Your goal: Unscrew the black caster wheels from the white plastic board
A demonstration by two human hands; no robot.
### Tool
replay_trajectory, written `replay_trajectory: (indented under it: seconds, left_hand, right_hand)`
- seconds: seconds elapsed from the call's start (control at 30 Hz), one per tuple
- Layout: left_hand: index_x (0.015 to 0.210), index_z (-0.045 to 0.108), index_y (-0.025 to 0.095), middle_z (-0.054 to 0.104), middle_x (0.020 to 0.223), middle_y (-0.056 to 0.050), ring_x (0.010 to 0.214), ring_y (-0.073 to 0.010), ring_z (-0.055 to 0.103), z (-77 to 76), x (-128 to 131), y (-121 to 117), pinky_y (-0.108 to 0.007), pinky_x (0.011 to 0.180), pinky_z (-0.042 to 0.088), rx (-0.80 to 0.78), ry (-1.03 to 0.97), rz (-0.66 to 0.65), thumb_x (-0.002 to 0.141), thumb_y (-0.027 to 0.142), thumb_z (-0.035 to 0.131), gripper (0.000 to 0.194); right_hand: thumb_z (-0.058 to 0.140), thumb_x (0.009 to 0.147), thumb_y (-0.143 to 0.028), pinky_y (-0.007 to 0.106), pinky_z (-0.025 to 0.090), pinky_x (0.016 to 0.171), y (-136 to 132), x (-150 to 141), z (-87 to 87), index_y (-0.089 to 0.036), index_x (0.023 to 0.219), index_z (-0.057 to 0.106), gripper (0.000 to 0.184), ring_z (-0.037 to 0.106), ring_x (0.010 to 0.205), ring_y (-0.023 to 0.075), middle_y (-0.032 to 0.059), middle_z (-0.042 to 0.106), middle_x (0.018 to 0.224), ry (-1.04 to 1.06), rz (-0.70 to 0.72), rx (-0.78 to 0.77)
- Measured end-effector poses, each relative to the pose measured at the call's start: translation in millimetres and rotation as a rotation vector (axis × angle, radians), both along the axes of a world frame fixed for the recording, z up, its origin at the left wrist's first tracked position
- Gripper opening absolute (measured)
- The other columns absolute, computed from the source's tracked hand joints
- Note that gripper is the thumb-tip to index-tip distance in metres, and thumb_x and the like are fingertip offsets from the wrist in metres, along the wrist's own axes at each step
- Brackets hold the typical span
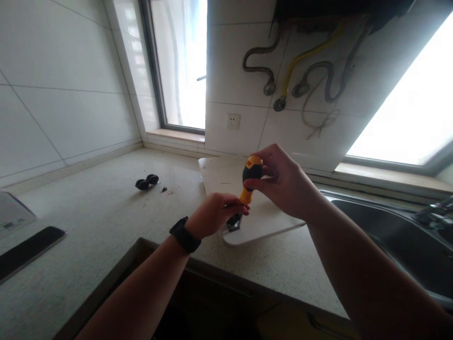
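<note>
My right hand (274, 172) grips the handle of a yellow-and-black screwdriver (252, 173), fingers wrapped round it from the right. The screwdriver stands nearly upright, its tip pointing down. At the handle's lower end, my left hand (215, 212) is closed, thumb and fingers pinched about the shaft. Just below those fingers is a small black and metal part (233, 222), partly hidden by the left hand. It lies at the near left edge of a white board (269, 224) on the countertop. The exact contact of the tip cannot be made out.
On the speckled countertop (106, 208) to the left lie a black twin-wheel caster (146, 182) and a tiny dark bit (164, 189). A long black flat object (30, 250) and a white box (16, 210) sit far left. The steel sink (382, 231) is right.
</note>
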State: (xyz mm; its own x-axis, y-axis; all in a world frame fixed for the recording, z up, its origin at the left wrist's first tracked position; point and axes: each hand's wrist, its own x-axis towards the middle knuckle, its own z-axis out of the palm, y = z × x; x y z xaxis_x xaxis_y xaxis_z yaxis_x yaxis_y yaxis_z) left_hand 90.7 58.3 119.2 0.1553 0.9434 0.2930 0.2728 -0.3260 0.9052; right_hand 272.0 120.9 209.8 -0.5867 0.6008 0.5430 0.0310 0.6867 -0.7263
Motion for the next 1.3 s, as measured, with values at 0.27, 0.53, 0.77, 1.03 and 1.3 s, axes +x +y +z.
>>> replay_trajectory:
  seconds: [0.27,0.53,0.77,1.03,1.3]
  left_hand:
    - [0.09,0.082,0.02,0.081,0.094,-0.007,0.088,-0.0232,0.073,-2.7,8,-1,-0.036,0.084,0.052,0.07,0.08,0.126,0.094,0.035,0.071,0.018]
    - [0.09,0.081,0.022,0.078,0.095,-0.007,0.088,-0.0224,0.071,-1.1,13,-3,-0.036,0.085,0.052,0.139,0.124,0.182,0.092,0.031,0.074,0.012]
    - [0.081,0.075,0.019,0.073,0.083,-0.004,0.078,-0.0193,0.066,-7.4,15,0,-0.033,0.075,0.049,0.179,0.134,0.258,0.088,0.029,0.08,0.013]
    - [0.077,0.07,0.018,0.066,0.083,-0.003,0.079,-0.0176,0.062,-12.7,18,2,-0.033,0.077,0.049,0.229,0.144,0.311,0.085,0.025,0.083,0.017]
    - [0.087,0.073,0.019,0.072,0.094,-0.006,0.093,-0.0216,0.067,-11.4,12,3,-0.038,0.088,0.051,0.232,0.176,0.258,0.089,0.032,0.08,0.015]
  right_hand:
    - [0.079,0.082,-0.041,0.035,0.061,0.076,3,2,9.0,-0.024,0.107,0.058,0.036,0.068,0.087,0.0175,0.0036,0.067,0.104,-0.104,0.007,0.05]
    - [0.093,0.065,-0.05,0.036,0.06,0.066,6,1,10.6,-0.022,0.098,0.072,0.048,0.067,0.07,0.0179,0.0013,0.07,0.08,-0.05,-0.227,0.044]
    - [0.09,0.069,-0.035,0.04,0.064,0.084,2,5,16.6,-0.02,0.11,0.072,0.047,0.074,0.088,0.0205,0.0045,0.076,0.094,0.024,-0.017,-0.14]
    - [0.082,0.08,-0.045,0.041,0.063,0.083,2,6,19.5,-0.021,0.101,0.073,0.033,0.072,0.086,0.0214,0.0055,0.074,0.095,-0.099,-0.124,0.019]
    - [0.092,0.067,-0.034,0.042,0.064,0.084,6,8,19.3,-0.023,0.107,0.076,0.045,0.074,0.089,0.0221,0.0047,0.077,0.097,-0.017,-0.113,-0.057]
